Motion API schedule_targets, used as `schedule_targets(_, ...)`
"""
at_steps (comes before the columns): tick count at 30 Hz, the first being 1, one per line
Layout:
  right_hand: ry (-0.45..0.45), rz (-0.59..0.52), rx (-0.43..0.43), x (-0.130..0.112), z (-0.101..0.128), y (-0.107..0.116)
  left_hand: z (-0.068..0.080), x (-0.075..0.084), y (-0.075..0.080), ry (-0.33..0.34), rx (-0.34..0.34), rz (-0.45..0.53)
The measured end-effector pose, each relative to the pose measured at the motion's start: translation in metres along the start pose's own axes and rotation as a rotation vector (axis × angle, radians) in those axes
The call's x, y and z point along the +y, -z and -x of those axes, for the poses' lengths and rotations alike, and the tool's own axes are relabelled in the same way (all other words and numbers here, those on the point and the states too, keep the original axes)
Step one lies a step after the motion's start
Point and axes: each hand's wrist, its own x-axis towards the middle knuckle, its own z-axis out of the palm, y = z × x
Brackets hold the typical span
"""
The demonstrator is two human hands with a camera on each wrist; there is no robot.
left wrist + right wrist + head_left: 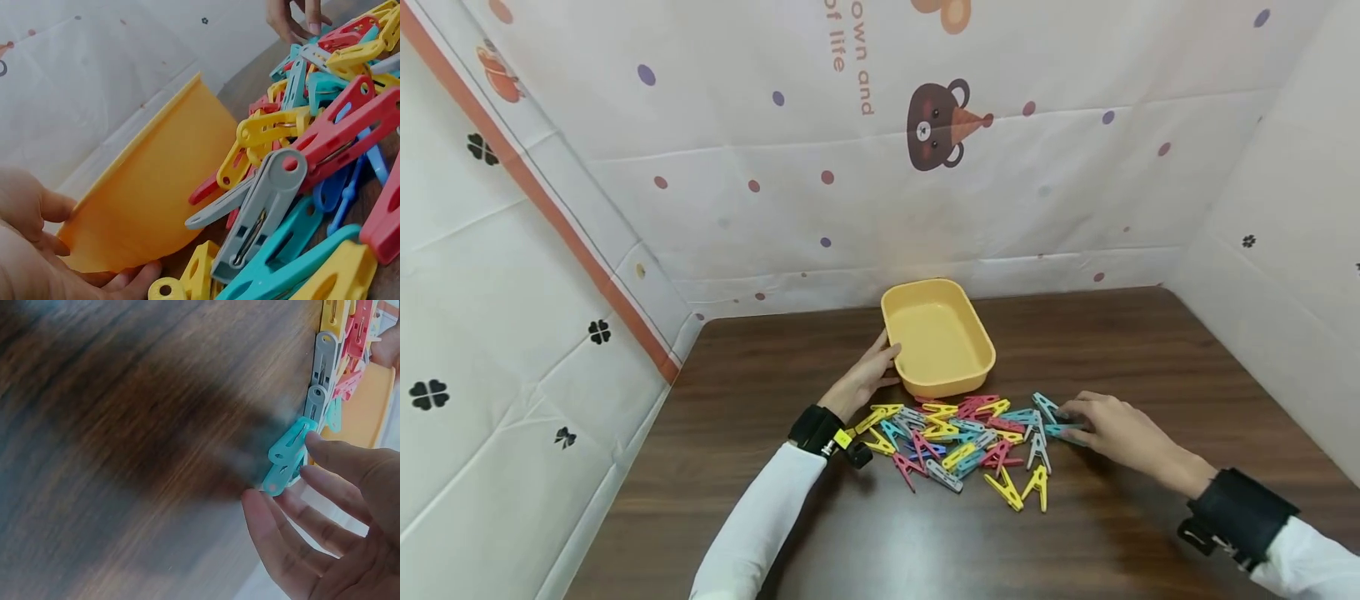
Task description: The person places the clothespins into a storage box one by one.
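Note:
My left hand (868,371) grips the yellow plastic tub (936,333) by its left side, thumb at the rim and other fingers low against the wall. The tub tilts on the table, its bare inside showing. Just in front lies a heap of clothespins (958,446) in yellow, red, teal, grey and blue. At the heap's right edge my right hand (1112,433) rests with relaxed, spread fingers around teal clothespins (290,447). Its thumb touches one in the right wrist view; a firm pinch is not visible.
The dark wood table (1150,358) meets a patterned white sheet (820,208) at its back edge. More white sheet hangs along the left and right sides. Two yellow clothespins (1006,490) lie at the front of the heap.

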Motion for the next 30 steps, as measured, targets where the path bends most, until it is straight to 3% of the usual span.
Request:
schedule_targets(6,-0.046,0.014,0.048,0.001,-0.011,-0.001,-0.003,-0.001,0.008,-0.022,0.034,-0.011)
schedule_targets(11,-0.109,-0.012,0.076,0.005,-0.020,-0.001,-0.007,-0.001,0.009,-0.033,0.004,-0.012)
schedule_targets(20,-0.213,-0.094,-0.037,0.007,-0.032,-0.001,-0.019,-0.001,0.006,-0.006,-0.015,0.020)
schedule_targets(25,-0.245,-0.113,-0.081,0.012,-0.027,0.001,-0.020,-0.010,-0.002,-0.010,-0.054,0.057)
schedule_targets(30,-0.267,-0.114,-0.062,0.020,-0.022,0.004,-0.022,-0.019,-0.010,-0.034,-0.111,0.061)
